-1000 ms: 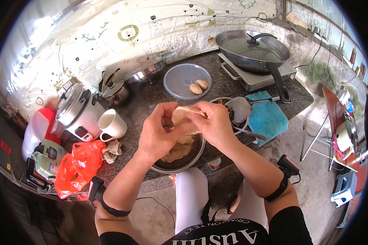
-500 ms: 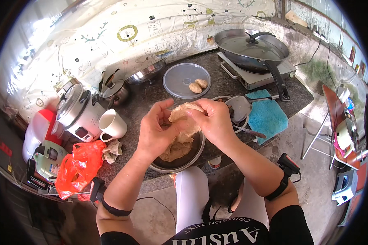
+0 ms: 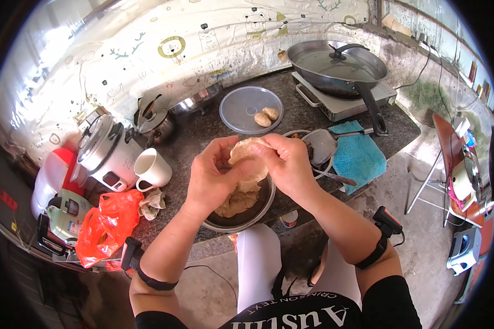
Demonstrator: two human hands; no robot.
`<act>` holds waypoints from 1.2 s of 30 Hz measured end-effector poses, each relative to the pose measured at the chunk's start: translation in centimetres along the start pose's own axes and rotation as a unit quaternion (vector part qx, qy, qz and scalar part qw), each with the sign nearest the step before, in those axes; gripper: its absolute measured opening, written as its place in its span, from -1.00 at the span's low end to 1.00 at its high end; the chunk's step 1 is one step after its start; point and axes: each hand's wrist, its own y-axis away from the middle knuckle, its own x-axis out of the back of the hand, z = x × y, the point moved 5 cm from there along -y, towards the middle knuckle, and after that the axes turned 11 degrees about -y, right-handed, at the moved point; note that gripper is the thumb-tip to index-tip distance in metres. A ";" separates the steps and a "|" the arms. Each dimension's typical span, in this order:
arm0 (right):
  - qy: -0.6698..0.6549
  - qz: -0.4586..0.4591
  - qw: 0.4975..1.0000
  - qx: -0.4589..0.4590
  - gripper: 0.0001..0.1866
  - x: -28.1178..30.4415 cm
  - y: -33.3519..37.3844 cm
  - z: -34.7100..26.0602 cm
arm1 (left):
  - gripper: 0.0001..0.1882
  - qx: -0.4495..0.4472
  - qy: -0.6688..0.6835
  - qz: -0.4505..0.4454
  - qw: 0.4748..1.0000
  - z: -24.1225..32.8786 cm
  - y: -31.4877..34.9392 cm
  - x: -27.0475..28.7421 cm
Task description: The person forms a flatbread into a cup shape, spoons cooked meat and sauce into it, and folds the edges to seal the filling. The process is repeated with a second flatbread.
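One lidded wok (image 3: 335, 68) is sitting at 1 o'clock from the metal bowl (image 3: 267, 196). Plastic lid (image 3: 237, 111) is lying at 12. Left hand (image 3: 207, 178) is curling half-open, thumb bracing the dough piece (image 3: 243, 149); right hand (image 3: 288, 164) is pinching its edge, thumb against fingers. Main dough mass (image 3: 236, 204) is resting in the bowl. Piece is hanging between both hands, over the bowl's 12 o'clock side. Looking thin: could tear at the pinch if hands pull unevenly, or drop if left grip slackens. Two tan lumps (image 3: 262, 119) are sitting at the lid's 4 o'clock.
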 end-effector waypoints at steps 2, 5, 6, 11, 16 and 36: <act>0.003 -0.028 1.000 -0.008 -0.84 -0.5 0.2 0.1 | -0.47 -0.010 -0.090 0.009 0.996 0.2 -0.1 0.9; -0.054 0.025 0.995 0.084 -0.79 -0.8 -0.1 -0.8 | -0.45 -0.039 -0.215 0.014 0.976 1.2 -0.3 1.7; -0.079 0.016 0.992 0.097 -0.78 -0.7 -0.1 -1.0 | -0.45 -0.058 -0.254 0.016 0.965 1.7 -0.2 1.8; -0.048 -0.036 0.998 -0.010 -0.79 -0.5 0.1 -0.6 | -0.33 -0.111 -0.195 0.010 0.974 2.3 -0.2 1.0; -0.045 0.022 0.998 -0.023 -0.84 0.2 0.4 -0.4 | -0.29 0.029 0.067 -0.076 0.994 0.4 -0.3 0.7; -0.014 -0.020 1.000 -0.019 -0.85 0.9 -0.3 0.2 | -0.18 0.041 0.059 -0.044 0.996 0.6 -0.3 -0.1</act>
